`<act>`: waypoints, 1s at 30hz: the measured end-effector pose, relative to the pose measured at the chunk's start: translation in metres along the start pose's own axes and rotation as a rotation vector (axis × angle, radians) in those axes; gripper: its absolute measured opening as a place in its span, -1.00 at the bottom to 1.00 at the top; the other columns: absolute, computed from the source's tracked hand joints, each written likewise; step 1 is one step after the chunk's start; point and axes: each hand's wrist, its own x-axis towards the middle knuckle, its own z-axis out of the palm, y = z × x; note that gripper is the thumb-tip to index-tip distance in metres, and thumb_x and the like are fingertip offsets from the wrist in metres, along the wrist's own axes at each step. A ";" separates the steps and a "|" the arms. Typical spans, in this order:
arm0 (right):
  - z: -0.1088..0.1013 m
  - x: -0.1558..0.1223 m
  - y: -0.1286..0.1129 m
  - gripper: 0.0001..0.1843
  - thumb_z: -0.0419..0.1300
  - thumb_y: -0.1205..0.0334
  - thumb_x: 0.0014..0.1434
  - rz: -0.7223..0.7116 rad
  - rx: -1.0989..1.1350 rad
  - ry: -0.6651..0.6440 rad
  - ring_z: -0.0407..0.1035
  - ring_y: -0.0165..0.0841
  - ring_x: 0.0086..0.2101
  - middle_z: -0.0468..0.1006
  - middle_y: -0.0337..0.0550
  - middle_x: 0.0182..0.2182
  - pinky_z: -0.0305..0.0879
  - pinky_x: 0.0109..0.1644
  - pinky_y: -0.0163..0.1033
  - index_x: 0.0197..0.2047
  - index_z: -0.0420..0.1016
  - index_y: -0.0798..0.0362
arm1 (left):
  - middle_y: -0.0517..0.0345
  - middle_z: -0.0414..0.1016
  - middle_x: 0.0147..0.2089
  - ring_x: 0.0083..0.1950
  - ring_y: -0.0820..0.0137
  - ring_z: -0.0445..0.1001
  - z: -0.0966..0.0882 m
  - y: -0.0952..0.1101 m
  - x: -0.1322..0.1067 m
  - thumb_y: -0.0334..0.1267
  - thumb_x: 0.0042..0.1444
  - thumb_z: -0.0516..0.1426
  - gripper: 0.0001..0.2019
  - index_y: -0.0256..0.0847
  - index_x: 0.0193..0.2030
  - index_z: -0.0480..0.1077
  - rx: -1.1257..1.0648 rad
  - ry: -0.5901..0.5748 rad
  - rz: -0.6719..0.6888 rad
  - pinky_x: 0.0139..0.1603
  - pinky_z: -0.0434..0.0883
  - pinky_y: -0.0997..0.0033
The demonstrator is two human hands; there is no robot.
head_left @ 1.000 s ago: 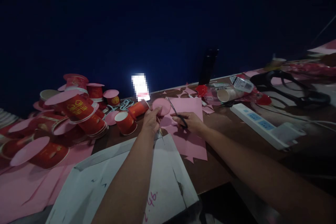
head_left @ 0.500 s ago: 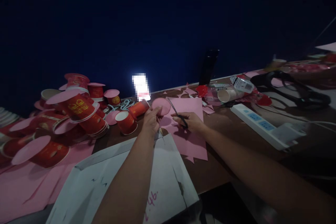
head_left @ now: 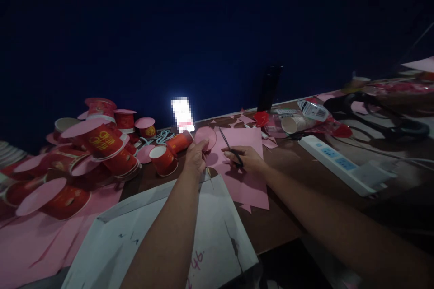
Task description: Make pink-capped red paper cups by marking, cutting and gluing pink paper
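My left hand pinches a round pink paper disc and holds it up over the table. My right hand is closed on black-handled scissors, whose blades point up toward the disc's right edge. Beneath both hands lies a pink paper sheet with a jagged lower edge. A red paper cup lies on its side just left of the disc.
A heap of red paper cups with pink discs fills the left. A large white sheet lies near me. A white power strip, a cup stack, black cables and a bright phone screen stand beyond.
The view shifted down slightly. Both hands stay in nearly the same place, still holding the disc and the scissors.
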 end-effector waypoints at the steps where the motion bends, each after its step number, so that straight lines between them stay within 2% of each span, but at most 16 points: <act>1: 0.000 0.000 -0.001 -0.48 0.34 -0.02 0.00 -0.004 0.000 0.003 0.27 -0.54 -0.60 0.42 -0.27 -0.60 0.15 -0.64 -0.46 -0.05 0.55 0.15 | 0.31 0.43 -0.48 -0.48 0.52 0.40 0.000 0.000 0.001 -0.31 -0.41 0.38 -0.60 -0.22 -0.38 0.34 0.009 -0.013 0.015 -0.42 0.31 0.51; 9: 0.001 -0.001 -0.002 -0.46 0.34 -0.04 -0.01 0.005 -0.009 -0.007 0.26 -0.54 -0.61 0.42 -0.28 -0.62 0.13 -0.63 -0.45 -0.04 0.55 0.15 | 0.29 0.45 -0.46 -0.48 0.52 0.41 -0.005 -0.007 0.006 -0.27 -0.34 0.38 -0.63 -0.22 -0.35 0.38 0.031 -0.059 0.065 -0.42 0.32 0.51; 15: -0.001 0.000 0.000 -0.44 0.33 -0.07 0.00 0.015 -0.045 -0.032 0.28 -0.50 -0.61 0.43 -0.26 -0.61 0.14 -0.66 -0.44 -0.01 0.53 0.12 | 0.29 0.48 -0.41 -0.42 0.48 0.46 -0.002 0.001 0.001 -0.32 -0.36 0.39 -0.56 -0.18 -0.26 0.40 0.053 -0.078 0.028 -0.37 0.35 0.48; 20: -0.001 0.000 0.001 -0.44 0.33 -0.07 0.01 0.008 -0.045 -0.037 0.30 -0.51 -0.60 0.44 -0.25 -0.61 0.14 -0.65 -0.45 -0.01 0.54 0.13 | 0.31 0.45 -0.46 -0.48 0.53 0.41 0.000 0.005 -0.002 -0.36 -0.41 0.40 -0.58 -0.22 -0.33 0.38 0.021 -0.058 -0.012 -0.41 0.34 0.50; 24: -0.001 0.000 0.000 -0.44 0.33 -0.07 0.01 0.008 -0.039 -0.039 0.35 -0.47 -0.56 0.43 -0.24 -0.62 0.14 -0.64 -0.45 -0.01 0.54 0.13 | 0.30 0.41 -0.52 -0.52 0.56 0.36 -0.003 0.003 0.002 -0.36 -0.42 0.40 -0.62 -0.26 -0.42 0.35 0.002 -0.102 -0.038 -0.45 0.32 0.53; 30: -0.003 0.000 0.001 -0.44 0.31 -0.09 0.03 0.006 -0.068 -0.045 0.29 -0.50 -0.62 0.45 -0.25 -0.60 0.15 -0.68 -0.45 0.01 0.53 0.08 | 0.29 0.40 -0.52 -0.53 0.56 0.34 -0.004 0.002 0.003 -0.34 -0.39 0.39 -0.64 -0.27 -0.42 0.36 0.016 -0.122 -0.044 -0.47 0.32 0.53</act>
